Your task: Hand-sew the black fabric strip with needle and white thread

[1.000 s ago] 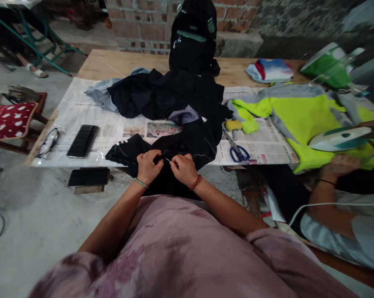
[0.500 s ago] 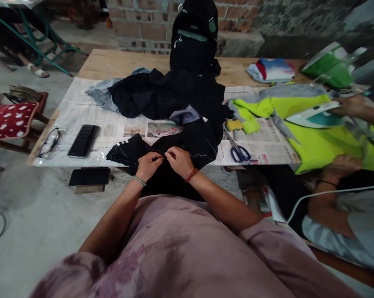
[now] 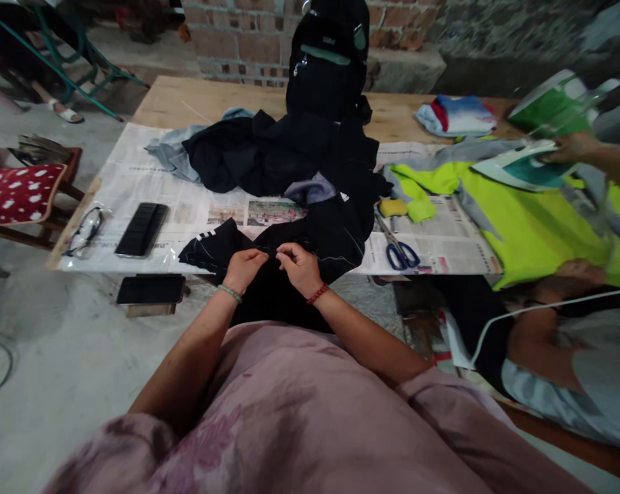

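Observation:
A black garment [image 3: 341, 237] with white stitch lines lies at the table's front edge, and part of it hangs over my lap. My left hand [image 3: 244, 269] pinches its cloth between thumb and fingertips, close to a corner with white stripes. Just to the right, my right hand [image 3: 300, 269] is closed in a pinch over the same cloth. Whatever sits between its fingertips is too small to make out. The two sets of fingertips are a short gap apart. Blue-handled scissors [image 3: 401, 254] and a yellow sponge-like block [image 3: 393, 207] lie right of the garment.
Newspaper under clear plastic covers the table [image 3: 186, 96]. A black phone-like case [image 3: 142, 230] and glasses [image 3: 86, 230] lie left; a phone [image 3: 150, 289] rests below the edge. Dark clothes [image 3: 269, 154] and a backpack [image 3: 328, 68] stand behind. A co-worker's hand holds an iron [image 3: 526, 165] over a yellow garment [image 3: 526, 226].
My right hand's fingertips have drawn slightly away from my left hand's. The co-worker's iron has moved back, away from the table's front edge. The whole view has shifted a little.

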Action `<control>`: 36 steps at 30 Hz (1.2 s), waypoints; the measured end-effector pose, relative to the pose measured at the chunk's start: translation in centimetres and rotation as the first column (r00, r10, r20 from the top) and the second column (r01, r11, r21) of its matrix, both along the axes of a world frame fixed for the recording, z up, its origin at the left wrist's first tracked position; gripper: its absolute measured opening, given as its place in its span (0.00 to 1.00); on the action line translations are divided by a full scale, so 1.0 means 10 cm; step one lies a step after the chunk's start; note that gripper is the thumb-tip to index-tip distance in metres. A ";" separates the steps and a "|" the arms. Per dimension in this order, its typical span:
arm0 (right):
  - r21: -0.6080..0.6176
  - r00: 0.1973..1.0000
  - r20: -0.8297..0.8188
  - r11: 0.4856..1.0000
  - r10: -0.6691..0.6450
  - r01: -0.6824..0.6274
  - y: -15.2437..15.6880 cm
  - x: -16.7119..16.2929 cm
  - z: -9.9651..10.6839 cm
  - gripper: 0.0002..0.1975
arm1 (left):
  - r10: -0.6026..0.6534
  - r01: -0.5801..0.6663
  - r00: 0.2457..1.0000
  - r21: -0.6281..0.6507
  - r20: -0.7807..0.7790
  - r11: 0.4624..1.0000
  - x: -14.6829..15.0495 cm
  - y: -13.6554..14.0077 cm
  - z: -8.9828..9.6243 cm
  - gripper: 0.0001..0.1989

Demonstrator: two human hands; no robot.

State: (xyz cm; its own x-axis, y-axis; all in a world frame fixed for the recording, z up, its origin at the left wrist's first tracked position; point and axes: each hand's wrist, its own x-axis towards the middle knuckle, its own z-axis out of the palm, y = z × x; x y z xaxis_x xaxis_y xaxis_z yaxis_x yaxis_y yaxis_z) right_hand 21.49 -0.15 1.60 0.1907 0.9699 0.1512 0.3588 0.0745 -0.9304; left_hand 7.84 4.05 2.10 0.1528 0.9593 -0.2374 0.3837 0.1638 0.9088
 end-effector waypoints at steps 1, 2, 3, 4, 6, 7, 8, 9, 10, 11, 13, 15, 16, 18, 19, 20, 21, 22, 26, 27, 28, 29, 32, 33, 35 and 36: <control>0.005 1.000 -0.008 1.000 0.003 -0.003 -0.01 0.00 -0.01 0.07 | -0.019 0.020 0.999 -0.023 0.028 1.000 -0.01 0.02 0.01 0.10; 0.013 1.000 -0.007 1.000 0.005 -0.005 -0.02 0.01 -0.02 0.06 | -0.047 0.049 0.997 -0.034 0.057 0.998 -0.03 0.04 0.02 0.08; 0.021 1.000 -0.003 1.000 0.007 -0.006 -0.03 0.02 -0.03 0.06 | -0.077 0.081 0.994 -0.040 0.082 0.996 -0.04 0.06 0.03 0.07; 0.029 1.000 0.002 1.000 0.010 -0.010 -0.05 0.03 -0.04 0.06 | -0.105 0.110 0.990 -0.043 0.096 0.993 -0.05 0.07 0.03 0.06; 0.042 1.000 0.017 0.999 0.018 -0.019 -0.07 0.04 -0.06 0.06 | -0.148 0.152 0.985 -0.050 0.086 0.987 -0.06 0.10 0.03 0.06; 0.046 0.999 0.029 0.999 0.024 -0.026 -0.08 0.05 -0.06 0.06 | -0.165 0.168 0.984 -0.054 0.062 0.984 -0.06 0.11 0.02 0.06; 0.047 0.999 0.045 0.998 0.031 -0.033 -0.09 0.05 -0.06 0.06 | -0.181 0.183 0.983 -0.052 0.032 0.982 -0.06 0.11 0.02 0.06; 0.044 0.997 0.062 0.998 0.035 -0.038 -0.09 0.05 -0.06 0.05 | -0.196 0.195 0.981 -0.044 0.001 0.980 -0.06 0.12 0.01 0.06; 0.038 0.997 0.076 0.999 0.035 -0.038 -0.09 0.05 -0.06 0.05 | -0.204 0.204 0.979 -0.030 -0.025 0.979 -0.06 0.12 0.00 0.05; 0.032 0.996 0.084 0.999 0.033 -0.036 -0.09 0.05 -0.05 0.05 | -0.207 0.207 0.977 -0.010 -0.045 0.978 -0.05 0.12 -0.01 0.06; 0.024 0.997 0.080 0.999 0.022 -0.024 -0.07 0.04 -0.04 0.06 | -0.202 0.206 0.976 0.042 -0.084 0.978 -0.05 0.11 -0.02 0.07; 0.023 0.998 0.059 1.000 0.011 -0.012 -0.05 0.03 -0.02 0.06 | -0.203 0.215 0.970 0.085 -0.134 0.973 -0.05 0.11 -0.02 0.08; 0.026 0.999 0.049 1.000 0.005 -0.006 -0.04 0.02 -0.02 0.06 | -0.213 0.231 0.963 0.099 -0.166 0.968 -0.05 0.10 -0.02 0.08; 0.036 0.999 0.039 0.999 -0.006 0.005 -0.03 0.02 -0.02 0.05 | -0.247 0.278 0.939 0.108 -0.238 0.955 -0.05 0.10 -0.02 0.08; 0.040 0.999 0.039 0.999 -0.011 0.009 -0.03 0.01 -0.02 0.05 | -0.262 0.301 0.925 0.110 -0.275 0.947 -0.05 0.10 -0.02 0.08; 0.043 0.999 0.039 0.999 -0.014 0.012 -0.03 0.01 -0.03 0.05 | -0.279 0.325 0.911 0.113 -0.305 0.939 -0.05 0.10 -0.02 0.09; 0.046 0.999 0.039 0.999 -0.017 0.015 -0.03 0.02 -0.03 0.05 | -0.296 0.349 0.899 0.119 -0.322 0.930 -0.06 0.10 -0.02 0.10; 0.048 0.999 0.036 0.999 -0.017 0.015 -0.04 0.02 -0.04 0.05 | -0.314 0.369 0.892 0.121 -0.325 0.921 -0.07 0.10 -0.02 0.11; 0.058 1.000 0.018 0.998 -0.001 0.000 -0.05 0.03 -0.04 0.05 | -0.380 0.412 0.887 0.079 -0.264 0.908 -0.10 0.12 -0.02 0.14; 0.058 1.000 0.017 0.998 0.005 -0.006 -0.06 0.03 -0.04 0.05 | -0.390 0.416 0.886 0.059 -0.252 0.907 -0.11 0.13 -0.02 0.13; 0.059 1.000 0.019 0.998 0.011 -0.012 -0.06 0.03 -0.04 0.05 | -0.399 0.420 0.885 0.042 -0.240 0.906 -0.11 0.13 -0.01 0.13; 0.061 1.000 0.021 0.998 0.017 -0.018 -0.06 0.03 -0.04 0.05 | -0.407 0.424 0.884 0.029 -0.230 0.905 -0.12 0.13 0.01 0.12; 0.072 0.999 0.024 0.997 0.027 -0.028 -0.07 0.03 -0.05 0.06 | -0.420 0.433 0.878 0.007 -0.228 0.901 -0.12 0.13 0.04 0.11; 0.075 0.999 0.024 0.997 0.029 -0.030 -0.07 0.03 -0.05 0.06 | -0.425 0.439 0.872 0.006 -0.242 0.898 -0.12 0.13 0.05 0.11; 0.080 0.999 0.025 0.996 0.030 -0.031 -0.07 0.03 -0.05 0.06 | -0.436 0.459 0.853 0.014 -0.285 0.888 -0.12 0.13 0.06 0.11; 0.082 0.999 0.027 0.996 0.030 -0.032 -0.07 0.03 -0.05 0.06 | -0.447 0.475 0.840 0.018 -0.308 0.880 -0.12 0.14 0.07 0.11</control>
